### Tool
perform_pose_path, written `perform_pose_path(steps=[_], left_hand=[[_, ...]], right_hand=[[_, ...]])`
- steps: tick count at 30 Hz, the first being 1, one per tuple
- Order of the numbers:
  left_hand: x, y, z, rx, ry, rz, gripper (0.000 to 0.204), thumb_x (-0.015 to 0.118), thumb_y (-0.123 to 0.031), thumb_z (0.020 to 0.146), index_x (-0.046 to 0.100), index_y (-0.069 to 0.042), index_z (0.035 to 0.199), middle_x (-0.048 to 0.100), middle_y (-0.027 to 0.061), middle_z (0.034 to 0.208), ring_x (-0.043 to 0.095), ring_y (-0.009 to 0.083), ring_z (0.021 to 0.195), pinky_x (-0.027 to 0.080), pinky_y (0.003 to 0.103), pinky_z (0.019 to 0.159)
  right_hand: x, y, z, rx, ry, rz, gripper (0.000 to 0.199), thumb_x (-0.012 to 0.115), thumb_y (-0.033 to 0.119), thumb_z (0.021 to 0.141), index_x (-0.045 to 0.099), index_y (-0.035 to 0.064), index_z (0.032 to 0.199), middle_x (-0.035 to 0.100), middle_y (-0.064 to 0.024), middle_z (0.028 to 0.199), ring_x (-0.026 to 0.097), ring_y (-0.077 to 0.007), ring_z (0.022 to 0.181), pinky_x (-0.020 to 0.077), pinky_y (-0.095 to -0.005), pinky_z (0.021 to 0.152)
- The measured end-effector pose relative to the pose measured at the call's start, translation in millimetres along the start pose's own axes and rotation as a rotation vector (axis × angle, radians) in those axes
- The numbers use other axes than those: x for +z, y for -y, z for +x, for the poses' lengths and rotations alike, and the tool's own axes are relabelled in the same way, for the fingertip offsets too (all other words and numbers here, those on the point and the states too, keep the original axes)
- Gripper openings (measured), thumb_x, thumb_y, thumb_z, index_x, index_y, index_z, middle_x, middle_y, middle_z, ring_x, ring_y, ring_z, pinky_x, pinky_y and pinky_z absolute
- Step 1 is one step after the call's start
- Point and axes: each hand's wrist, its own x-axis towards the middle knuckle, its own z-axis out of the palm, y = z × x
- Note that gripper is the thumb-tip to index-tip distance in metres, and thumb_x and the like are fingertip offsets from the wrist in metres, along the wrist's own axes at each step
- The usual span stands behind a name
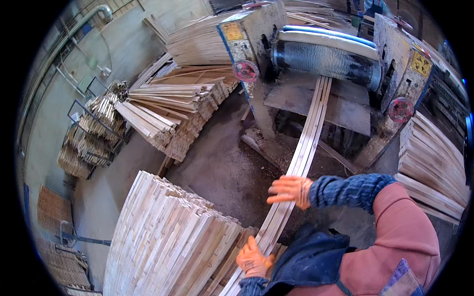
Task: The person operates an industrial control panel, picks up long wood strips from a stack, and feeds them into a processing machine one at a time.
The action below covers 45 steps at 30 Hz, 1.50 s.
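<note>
Several long, narrow wooden strips (302, 157) lie side by side and slope up from the lower edge to a big roller machine (326, 61). Their far ends pass over its metal plate (345, 106) and go out of sight under the dark roller. My right hand (291, 191), in an orange glove, rests across the strips midway with its fingers stretched out. Closer to me, my left hand (254, 258), gloved in orange too, is closed around the strips at their edge; part of its fingers is hidden.
A tall stack of wooden strips (163, 237) stands at my left. Another wood pile (182, 116) lies beyond it, with bundles (94, 133) by the wall. More boards (432, 163) are stacked at right. Red handwheels (246, 71) stick out from the machine's posts.
</note>
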Motion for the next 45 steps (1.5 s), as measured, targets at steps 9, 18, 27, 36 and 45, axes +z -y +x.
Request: perform_pose_path(steps=[9, 18, 27, 36, 45], left_hand=[[11.7, -40.1, 1.4, 0.169, -0.343, -0.191, 0.096, 0.083, -0.043, 0.063, 0.049, 0.000, 0.142, 0.063, 0.0243, 0.125, 0.060, 0.0434, 0.112, 0.046, 0.051, 0.101], [21.0, 147.7, -161.2, -0.111, -0.489, 0.303, 0.085, 0.078, -0.044, 0.067, 0.054, -0.002, 0.136, 0.062, 0.0203, 0.125, 0.058, 0.0396, 0.119, 0.043, 0.054, 0.103], [27.8, 107.9, -85.0, -0.209, -0.132, 0.191, 0.084, 0.085, -0.035, 0.053, 0.057, -0.011, 0.128, 0.067, 0.0154, 0.112, 0.061, 0.0341, 0.108, 0.044, 0.046, 0.096], [16.7, 14.0, -81.9, -0.112, -0.288, -0.279, 0.097, 0.086, -0.036, 0.062, 0.049, -0.011, 0.148, 0.059, 0.0148, 0.139, 0.054, 0.0315, 0.131, 0.032, 0.051, 0.117], [34.7, 160.3, -203.2, -0.260, -0.309, 0.016, 0.095, 0.087, -0.043, 0.061, 0.051, -0.012, 0.143, 0.056, 0.0143, 0.142, 0.050, 0.0331, 0.135, 0.029, 0.053, 0.118]], right_hand=[[8.5, -28.4, -2.1, -0.013, 0.319, -0.029, 0.107, 0.084, 0.015, 0.048, 0.047, 0.0282, 0.148, 0.064, -0.0015, 0.123, 0.059, -0.0237, 0.123, 0.0259, -0.0493, 0.124], [12.5, -105.7, -53.3, 0.417, -0.099, -0.202, 0.091, 0.079, 0.010, 0.064, 0.048, 0.0235, 0.149, 0.049, -0.0087, 0.153, 0.039, -0.0320, 0.147, 0.0232, -0.0513, 0.125], [37.7, 32.3, 18.8, 0.075, 0.078, 0.051, 0.096, 0.066, 0.005, 0.076, 0.028, 0.0248, 0.162, 0.037, -0.0146, 0.162, 0.030, -0.0359, 0.152, 0.0166, -0.0525, 0.127], [16.9, 109.8, 57.1, -0.225, 0.495, 0.251, 0.099, 0.083, 0.013, 0.065, 0.039, 0.0193, 0.154, 0.057, -0.0167, 0.141, 0.054, -0.0328, 0.132, 0.0295, -0.0515, 0.121], [-3.1, 24.9, 15.8, 0.137, 0.397, -0.035, 0.107, 0.079, -0.001, 0.048, 0.046, 0.0184, 0.149, 0.056, -0.0134, 0.138, 0.052, -0.0354, 0.130, 0.0257, -0.0492, 0.125]])
